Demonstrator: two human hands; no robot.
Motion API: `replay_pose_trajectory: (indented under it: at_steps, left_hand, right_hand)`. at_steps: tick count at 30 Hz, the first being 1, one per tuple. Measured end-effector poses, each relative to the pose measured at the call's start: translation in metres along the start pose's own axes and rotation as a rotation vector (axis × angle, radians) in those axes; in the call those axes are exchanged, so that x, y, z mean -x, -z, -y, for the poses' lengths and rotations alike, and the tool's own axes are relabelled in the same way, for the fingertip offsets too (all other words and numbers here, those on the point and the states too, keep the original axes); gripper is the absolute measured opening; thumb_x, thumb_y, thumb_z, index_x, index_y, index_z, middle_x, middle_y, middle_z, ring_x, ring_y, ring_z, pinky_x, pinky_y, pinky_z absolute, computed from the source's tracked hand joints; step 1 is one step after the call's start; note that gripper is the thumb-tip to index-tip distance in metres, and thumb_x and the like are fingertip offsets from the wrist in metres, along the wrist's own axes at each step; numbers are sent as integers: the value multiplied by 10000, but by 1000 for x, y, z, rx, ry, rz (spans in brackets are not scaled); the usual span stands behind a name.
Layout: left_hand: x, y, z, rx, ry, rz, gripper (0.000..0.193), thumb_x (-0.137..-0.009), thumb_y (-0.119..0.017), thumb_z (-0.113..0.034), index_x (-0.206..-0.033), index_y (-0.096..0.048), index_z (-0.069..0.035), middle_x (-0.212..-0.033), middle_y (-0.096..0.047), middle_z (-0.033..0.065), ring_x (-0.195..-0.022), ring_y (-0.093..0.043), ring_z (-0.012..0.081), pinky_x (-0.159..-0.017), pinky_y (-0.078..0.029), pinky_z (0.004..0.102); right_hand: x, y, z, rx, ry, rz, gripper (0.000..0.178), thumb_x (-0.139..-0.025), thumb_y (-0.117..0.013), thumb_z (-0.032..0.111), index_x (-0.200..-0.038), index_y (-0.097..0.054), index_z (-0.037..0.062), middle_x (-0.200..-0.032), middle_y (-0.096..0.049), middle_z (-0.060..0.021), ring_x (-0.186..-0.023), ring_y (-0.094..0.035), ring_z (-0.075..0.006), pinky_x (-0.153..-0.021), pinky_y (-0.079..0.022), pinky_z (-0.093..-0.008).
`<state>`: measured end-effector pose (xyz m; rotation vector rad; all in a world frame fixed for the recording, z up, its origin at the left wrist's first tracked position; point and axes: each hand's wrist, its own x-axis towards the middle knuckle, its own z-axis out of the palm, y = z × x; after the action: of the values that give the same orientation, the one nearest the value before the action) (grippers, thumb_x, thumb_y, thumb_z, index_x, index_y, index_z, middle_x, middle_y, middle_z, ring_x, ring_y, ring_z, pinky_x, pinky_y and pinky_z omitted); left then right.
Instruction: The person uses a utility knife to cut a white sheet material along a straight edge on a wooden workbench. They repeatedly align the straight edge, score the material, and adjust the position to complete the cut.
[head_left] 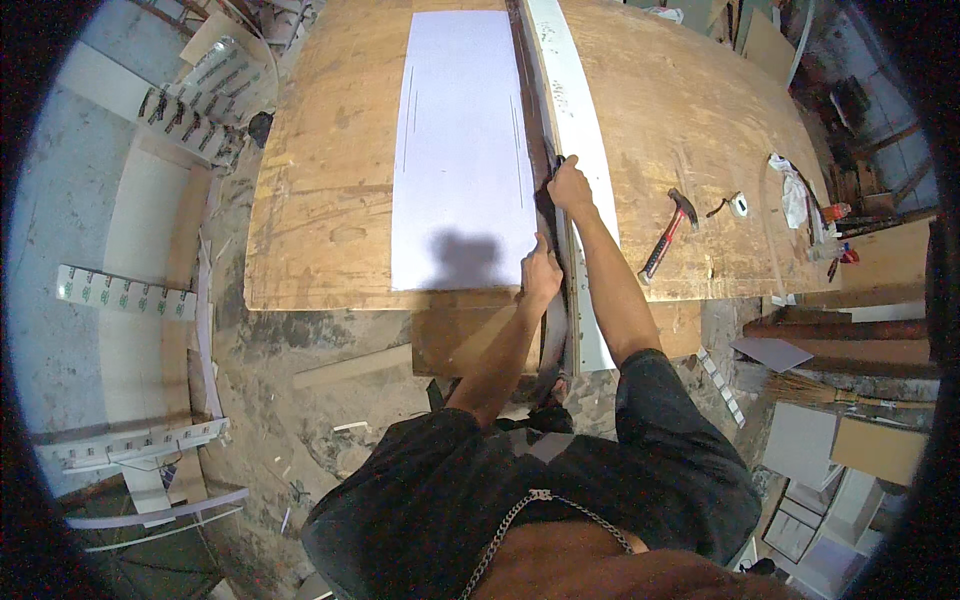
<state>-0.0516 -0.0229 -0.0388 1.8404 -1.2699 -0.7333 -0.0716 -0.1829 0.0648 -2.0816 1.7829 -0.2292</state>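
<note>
A long white panel (462,140) lies on a large wooden table, with thin dark lines marked along both its sides. Just right of it runs a dark, narrow strip (546,210), lengthwise beside a long white board (580,130) that reaches past the near table edge. My left hand (541,275) is closed at the panel's near right corner, by the dark strip; what its fingers hold is hidden. Farther up, my right hand (570,188) is closed at the left edge of the white board. Something black shows at its fingertips, too small to name.
On the wooden table (330,215), right of the board, lie a hammer (669,235) with a red and black handle and a white tape measure (739,205). A crumpled white bag (793,200) and small tools are near the right edge. Panels and a straw broom (830,390) lie around the floor.
</note>
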Motion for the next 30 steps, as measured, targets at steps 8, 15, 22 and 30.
replay_pose_trajectory:
  at_steps: [8,15,22,30]
  left_hand:
    - [-16,4,-3,24,23,-5,573,-890,-539,-75,-1386,-357,148,-863,-643,343,-834,-649,490,-763,-518,534]
    - [-31,3,-2,-27,11,19,588,-873,-543,-68,-1385,-359,156,-864,-650,331,-820,-656,472,-775,-534,512]
    - [-63,-7,8,-71,-37,6,572,-871,-530,-84,-1367,-385,159,-847,-659,314,-805,-658,466,-774,-538,520]
    - [-34,-4,3,134,-58,-176,597,-931,-540,-174,-1446,-345,58,-1037,-641,344,-902,-640,499,-835,-526,521]
  right_hand:
    - [-21,4,6,12,-20,67,542,-838,-611,149,-1217,-352,-138,-1029,-644,-351,-992,-663,-448,-881,-542,-474]
    - [-25,1,4,31,-21,62,546,-842,-613,158,-1222,-352,-135,-1034,-645,-348,-985,-664,-452,-878,-543,-478]
    - [-1,-3,-6,-27,-34,59,514,-830,-608,138,-1204,-368,-120,-1027,-644,-356,-976,-664,-462,-865,-538,-497]
    - [13,2,3,-11,-19,44,485,-811,-606,97,-1158,-358,-135,-974,-639,-372,-928,-666,-476,-830,-545,-515]
